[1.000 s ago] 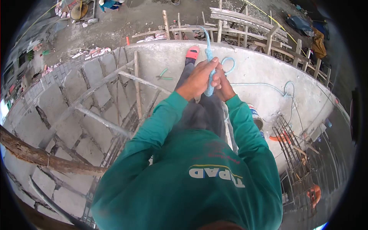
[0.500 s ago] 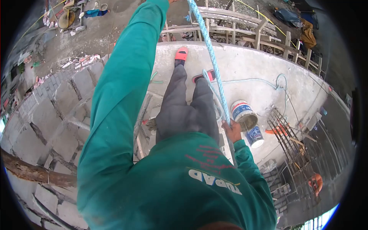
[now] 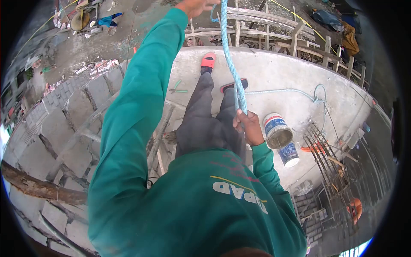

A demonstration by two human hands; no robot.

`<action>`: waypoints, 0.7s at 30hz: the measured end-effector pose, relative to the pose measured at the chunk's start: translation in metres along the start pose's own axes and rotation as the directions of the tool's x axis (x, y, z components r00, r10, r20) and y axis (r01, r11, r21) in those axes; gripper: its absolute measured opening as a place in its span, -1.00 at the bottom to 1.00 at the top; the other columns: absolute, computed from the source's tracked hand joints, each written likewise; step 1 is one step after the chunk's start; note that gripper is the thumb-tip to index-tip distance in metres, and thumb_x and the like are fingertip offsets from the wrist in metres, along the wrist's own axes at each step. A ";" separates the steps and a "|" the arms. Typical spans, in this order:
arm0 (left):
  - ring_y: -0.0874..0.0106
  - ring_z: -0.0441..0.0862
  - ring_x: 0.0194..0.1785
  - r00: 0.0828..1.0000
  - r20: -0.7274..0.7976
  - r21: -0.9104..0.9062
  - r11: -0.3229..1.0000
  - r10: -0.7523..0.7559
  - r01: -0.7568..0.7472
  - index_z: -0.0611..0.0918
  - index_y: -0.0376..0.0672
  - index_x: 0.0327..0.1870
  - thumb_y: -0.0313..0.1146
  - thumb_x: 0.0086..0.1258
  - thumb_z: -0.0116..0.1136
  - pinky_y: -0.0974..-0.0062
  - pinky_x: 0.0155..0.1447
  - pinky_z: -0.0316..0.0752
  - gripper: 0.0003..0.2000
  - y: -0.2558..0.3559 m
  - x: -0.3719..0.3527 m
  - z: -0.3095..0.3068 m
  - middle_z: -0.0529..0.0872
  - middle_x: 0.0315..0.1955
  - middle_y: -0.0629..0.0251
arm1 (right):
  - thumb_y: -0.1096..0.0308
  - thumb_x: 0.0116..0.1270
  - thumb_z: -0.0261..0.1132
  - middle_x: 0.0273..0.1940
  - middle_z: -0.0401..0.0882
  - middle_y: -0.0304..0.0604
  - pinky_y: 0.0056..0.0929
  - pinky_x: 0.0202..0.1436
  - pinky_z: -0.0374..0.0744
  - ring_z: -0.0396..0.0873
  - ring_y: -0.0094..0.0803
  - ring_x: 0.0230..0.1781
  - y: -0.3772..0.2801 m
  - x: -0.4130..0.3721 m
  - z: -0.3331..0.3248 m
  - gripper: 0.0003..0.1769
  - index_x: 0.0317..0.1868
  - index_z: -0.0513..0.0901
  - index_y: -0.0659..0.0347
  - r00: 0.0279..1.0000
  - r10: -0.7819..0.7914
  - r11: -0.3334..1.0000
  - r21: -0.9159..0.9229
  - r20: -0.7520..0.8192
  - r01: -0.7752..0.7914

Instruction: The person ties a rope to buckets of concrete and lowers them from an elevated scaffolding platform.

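A light-blue twisted rope runs down from the top edge of the view to my waist. My right hand is closed around it in front of my thigh. Reaching far forward, my left hand is partly cut off by the top edge; its fingers are stretched out beside the rope and look loose. A thinner length of rope trails over the concrete slab to a loop on the right. My feet, in red slippers, stand on this slab.
A cement-stained bucket and a blue-and-white pail sit to my right, near upright rebar. Green-handled pliers lie left of my leg. Beyond the slab's edge, wooden framing stands lower down. Block walling fills the left.
My right hand has shifted up and left with the rope. My left hand has come further into view, its fingers now extended beside the rope, which bends more.
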State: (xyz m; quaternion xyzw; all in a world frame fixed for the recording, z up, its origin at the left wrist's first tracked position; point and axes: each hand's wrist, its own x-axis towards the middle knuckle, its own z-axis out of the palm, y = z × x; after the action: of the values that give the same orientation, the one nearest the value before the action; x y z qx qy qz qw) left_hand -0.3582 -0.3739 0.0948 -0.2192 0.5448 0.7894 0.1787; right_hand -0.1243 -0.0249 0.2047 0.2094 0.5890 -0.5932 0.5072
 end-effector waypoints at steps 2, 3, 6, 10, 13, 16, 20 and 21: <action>0.06 0.36 0.32 0.960 -0.112 -0.025 0.967 -0.255 0.254 0.07 -0.22 0.49 0.43 0.31 -0.18 0.06 0.33 0.23 -0.05 -0.076 -0.062 0.019 0.37 0.26 -0.20 | 0.14 0.47 0.14 -0.53 0.52 -0.22 -0.51 -0.46 0.42 0.42 -0.56 -0.59 -0.028 0.027 0.011 -0.67 -0.39 0.52 0.18 0.997 -0.037 0.969 0.248 0.071 0.018; 0.05 0.36 0.31 0.915 -0.105 -0.072 0.920 -0.390 0.384 0.06 -0.17 0.49 0.45 0.29 -0.16 0.08 0.36 0.21 -0.04 -0.115 -0.092 0.037 0.34 0.27 -0.18 | 0.12 0.48 0.12 -0.49 0.53 -0.19 -0.49 -0.40 0.45 0.45 -0.55 -0.54 -0.040 0.047 0.014 -0.67 -0.34 0.52 0.20 0.989 -0.051 0.933 0.359 0.137 -0.002; 0.25 0.36 0.27 0.907 0.122 -0.398 0.817 -0.403 0.416 0.24 -0.18 0.38 0.44 0.33 -0.27 0.07 0.36 0.16 -0.14 -0.180 -0.190 0.122 0.48 0.12 0.12 | 0.00 0.49 0.05 -0.35 0.54 -0.16 -0.43 -0.28 0.51 0.42 -0.49 -0.51 -0.061 0.130 0.023 -0.61 -0.23 0.48 0.19 0.974 -0.010 0.741 0.655 0.228 -0.146; 0.35 0.54 0.04 0.800 0.156 -0.403 0.703 -0.579 0.587 0.42 -0.10 0.14 0.28 0.42 -0.18 0.24 0.07 0.45 -0.40 -0.219 -0.227 0.133 0.61 -0.15 0.25 | -0.24 0.42 0.03 -0.37 0.54 -0.14 -0.41 -0.24 0.50 0.51 -0.44 -0.39 -0.004 0.211 0.005 -0.38 -0.22 0.49 0.26 0.958 0.279 0.925 0.284 -0.058 -0.252; 0.43 0.64 -0.20 0.805 -0.077 -0.380 0.764 -0.588 0.522 0.50 -0.13 -0.06 0.02 0.45 0.03 0.47 -0.23 0.52 -0.63 -0.195 -0.213 0.114 0.62 -0.29 0.34 | -0.45 0.35 -0.19 -0.32 0.59 -0.09 -0.40 -0.10 0.49 0.53 -0.36 -0.34 0.067 0.191 -0.002 -0.12 -0.17 0.55 0.34 0.895 0.362 0.925 0.022 0.261 -0.380; 0.38 0.66 -0.23 0.843 0.141 -0.516 0.688 -0.519 0.510 0.49 -0.17 -0.06 -0.16 0.44 0.11 0.61 -0.35 0.49 -0.73 -0.214 -0.188 0.058 0.64 -0.30 0.28 | -0.48 0.35 -0.29 -0.30 0.62 -0.14 -0.43 0.01 0.44 0.54 -0.34 -0.28 0.102 0.143 -0.013 -0.07 -0.17 0.63 0.28 0.888 0.270 0.961 -0.041 0.372 -0.274; 0.33 0.69 -0.28 0.817 0.066 -0.491 0.694 -0.573 0.527 0.49 -0.20 -0.06 -0.26 0.45 0.09 0.66 -0.46 0.43 -0.78 -0.210 -0.156 0.021 0.65 -0.33 0.26 | -0.15 0.36 0.19 -0.35 0.61 -0.18 -0.40 -0.07 0.48 0.55 -0.40 -0.26 0.080 0.055 -0.019 -0.49 -0.18 0.65 0.20 0.972 0.175 0.798 -0.600 0.156 -0.048; 0.32 0.70 -0.29 0.851 0.040 -0.515 0.719 -0.523 0.466 0.49 -0.20 -0.06 -0.26 0.46 0.08 0.65 -0.47 0.42 -0.79 -0.206 -0.151 0.017 0.66 -0.33 0.25 | -0.07 0.32 0.27 -0.38 0.60 -0.18 -0.39 -0.11 0.49 0.54 -0.43 -0.29 0.090 0.037 -0.033 -0.55 -0.17 0.65 0.21 0.976 0.206 0.741 -0.662 0.064 -0.113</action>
State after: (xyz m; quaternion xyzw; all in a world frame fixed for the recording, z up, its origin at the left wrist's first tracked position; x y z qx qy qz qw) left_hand -0.1268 -0.2939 0.0204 -0.4384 0.2484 0.8139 0.2893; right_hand -0.0743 0.0106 0.1228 0.0284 0.7038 -0.3168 0.6352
